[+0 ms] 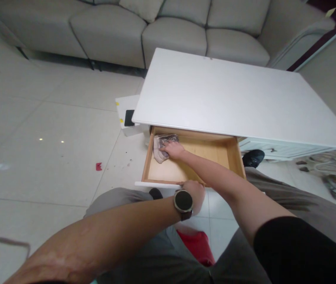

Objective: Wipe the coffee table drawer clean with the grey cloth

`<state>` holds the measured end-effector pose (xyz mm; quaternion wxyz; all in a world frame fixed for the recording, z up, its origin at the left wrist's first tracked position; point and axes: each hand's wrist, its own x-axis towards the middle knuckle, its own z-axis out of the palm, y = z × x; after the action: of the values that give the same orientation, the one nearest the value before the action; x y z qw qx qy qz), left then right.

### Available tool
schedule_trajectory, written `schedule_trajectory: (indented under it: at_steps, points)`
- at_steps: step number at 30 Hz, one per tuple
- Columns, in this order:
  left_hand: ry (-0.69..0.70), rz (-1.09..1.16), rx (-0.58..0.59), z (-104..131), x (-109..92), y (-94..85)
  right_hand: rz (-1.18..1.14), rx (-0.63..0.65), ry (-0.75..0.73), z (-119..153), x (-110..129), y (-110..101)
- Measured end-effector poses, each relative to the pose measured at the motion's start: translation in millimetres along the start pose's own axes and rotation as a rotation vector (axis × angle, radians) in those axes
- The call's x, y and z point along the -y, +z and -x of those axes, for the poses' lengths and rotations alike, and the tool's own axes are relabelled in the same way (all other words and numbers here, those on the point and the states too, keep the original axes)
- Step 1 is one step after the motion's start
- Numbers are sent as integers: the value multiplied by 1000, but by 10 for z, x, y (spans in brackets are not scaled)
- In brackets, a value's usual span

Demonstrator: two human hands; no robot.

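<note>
A wooden drawer (235, 157) is pulled out from under the white table (227, 94). Inside it, at the back left corner, lies a crumpled grey and beige cloth (160, 149). My right hand (173, 150) reaches across the drawer and presses on the cloth, its fingers spread over the right part. My left hand (196, 193), with a dark round watch on the wrist, is wrapped round the drawer's front edge near the middle.
A grey sofa (173, 35) stands behind the table. A white box (123, 103) with a black item sits left of the table. A red scrap (98, 166) lies on the floor, a red object (199, 246) between my legs, cables (333, 169) at right.
</note>
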<state>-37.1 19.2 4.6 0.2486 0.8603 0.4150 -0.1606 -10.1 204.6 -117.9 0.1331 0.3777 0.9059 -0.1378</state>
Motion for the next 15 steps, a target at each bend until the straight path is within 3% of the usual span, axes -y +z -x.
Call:
schedule_trajectory:
  at_steps: [3,7,12,15]
  points:
    - [-6,-1,-17,-9,1,4,11,15,32,422,-298,114]
    - [-2,-29,-3,-16,-3,-24,4,-42,263,1228,-746,368]
    - [40,-29,34,11,9,-93,-233,-139,898,2004,-1095,493]
    - [52,-33,51,37,19,-131,-353,-336,1226,2213,-1130,480]
